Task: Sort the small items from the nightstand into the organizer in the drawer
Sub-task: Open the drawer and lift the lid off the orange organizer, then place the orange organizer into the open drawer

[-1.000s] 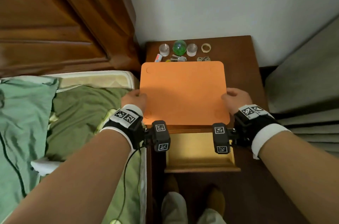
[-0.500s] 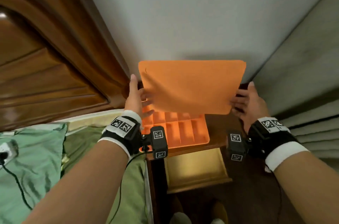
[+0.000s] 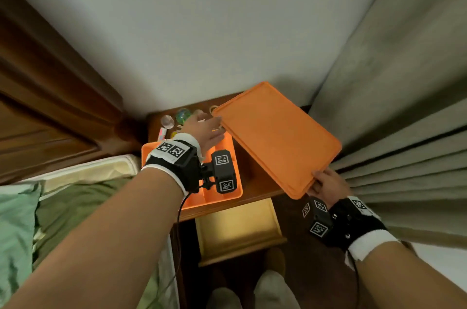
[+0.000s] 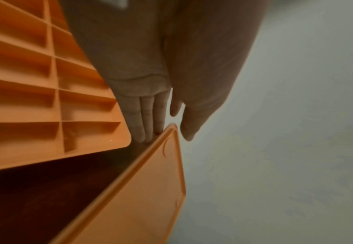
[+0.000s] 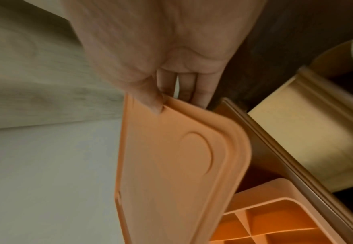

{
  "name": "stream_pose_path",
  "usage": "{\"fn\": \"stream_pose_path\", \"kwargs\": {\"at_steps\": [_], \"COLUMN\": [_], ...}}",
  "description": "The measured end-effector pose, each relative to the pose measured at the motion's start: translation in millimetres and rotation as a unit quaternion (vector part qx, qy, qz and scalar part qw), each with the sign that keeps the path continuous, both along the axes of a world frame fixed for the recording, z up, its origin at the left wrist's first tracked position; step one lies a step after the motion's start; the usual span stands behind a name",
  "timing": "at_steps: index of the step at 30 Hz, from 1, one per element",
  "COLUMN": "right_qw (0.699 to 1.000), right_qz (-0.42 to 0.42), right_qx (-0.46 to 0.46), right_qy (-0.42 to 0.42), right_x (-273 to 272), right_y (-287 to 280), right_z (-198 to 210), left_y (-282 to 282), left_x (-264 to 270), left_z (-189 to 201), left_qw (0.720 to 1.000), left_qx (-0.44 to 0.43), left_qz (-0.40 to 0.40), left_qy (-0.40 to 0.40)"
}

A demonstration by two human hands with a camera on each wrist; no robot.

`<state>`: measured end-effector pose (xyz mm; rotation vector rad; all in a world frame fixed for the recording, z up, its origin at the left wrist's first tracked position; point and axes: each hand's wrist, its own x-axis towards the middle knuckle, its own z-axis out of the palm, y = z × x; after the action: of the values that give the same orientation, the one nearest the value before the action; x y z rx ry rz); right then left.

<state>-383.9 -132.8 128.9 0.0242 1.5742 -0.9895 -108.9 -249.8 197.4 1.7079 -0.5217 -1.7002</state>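
nightstand against wall, curtain beside

— What's moved since the lid sat flat on the organizer?
— It's lifted off and swung right, tilted; the compartments now show
— Both hands still on it?
— Only the right hand pinches its corner; the left hand let go, fingers straight

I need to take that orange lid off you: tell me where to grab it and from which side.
Take the orange lid by its raised rim on the long edge facing the curtain, thumb on top. It hangs tilted, the right hand pinches its near corner, and the left hand touches the far corner.
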Motion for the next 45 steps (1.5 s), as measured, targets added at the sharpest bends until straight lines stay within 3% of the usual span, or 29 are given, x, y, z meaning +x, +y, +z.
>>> {"fn": "stream_pose_path", "kwargs": {"at_steps": [4, 10, 15, 18, 21, 25, 28, 30, 31, 32, 34, 38, 42, 45], "right_qw": [0.999, 0.993, 0.978, 0.973, 0.975, 0.959, 0.948, 0.928, 0.915, 0.9, 0.878, 0.86, 0.85, 0.844], "right_qz": [-0.036, -0.055, -0.108, -0.038, 0.067, 0.194, 0.259, 0.317, 0.351, 0.385, 0.431, 0.446, 0.435, 0.44], "right_qx": [0.023, 0.058, 0.07, 0.123, 0.16, 0.205, 0.113, 0.029, 0.002, -0.015, -0.018, -0.016, -0.044, -0.081], "right_qy": [-0.023, -0.088, -0.163, -0.19, -0.136, 0.015, 0.145, 0.192, 0.201, 0.204, 0.207, 0.246, 0.294, 0.295], "right_x": [11.1, 23.2, 36.4, 40.4, 51.3, 64.1, 78.1, 96.4, 106.3, 116.1, 134.2, 155.3, 162.2, 164.4], "right_y": [-1.1, -10.4, -8.7, -5.7, -7.0, -7.2, -10.2, -16.0, -19.8, -24.8, -32.3, -27.5, -3.9, 19.8], "right_z": [-36.0, -76.0, -113.1, -135.3, -144.1, -133.7, -115.2, -103.7, -100.2, -98.0, -97.0, -104.7, -94.1, -82.5], "left_y": [6.8, 19.0, 28.2, 38.2, 48.8, 58.5, 67.0, 78.6, 85.0, 91.1, 102.7, 119.9, 141.7, 166.9], "left_x": [-0.3, 14.5, 27.4, 37.2, 51.0, 77.8, 105.4, 129.2, 141.3, 153.8, 171.7, 184.1, 188.8, 183.1], "left_z": [-20.7, -61.7, -90.7, -100.9, -104.9, -109.7, -117.2, -120.8, -122.5, -128.7, -144.2, -166.4, -179.0, -157.7], "left_qw": [0.995, 0.984, 0.982, 0.979, 0.974, 0.965, 0.95, 0.905, 0.887, 0.882, 0.898, 0.931, 0.942, 0.925], "left_qx": [0.03, 0.037, 0.049, 0.056, 0.059, 0.069, 0.09, 0.142, 0.171, 0.194, 0.204, 0.163, 0.142, 0.14], "left_qz": [0.088, 0.17, 0.181, 0.194, 0.216, 0.252, 0.225, 0.16, 0.136, 0.118, 0.065, -0.019, 0.035, 0.032], "left_qy": [0.039, 0.03, 0.023, 0.027, 0.03, -0.023, -0.199, -0.368, -0.407, -0.414, -0.385, -0.326, -0.302, -0.352]}}
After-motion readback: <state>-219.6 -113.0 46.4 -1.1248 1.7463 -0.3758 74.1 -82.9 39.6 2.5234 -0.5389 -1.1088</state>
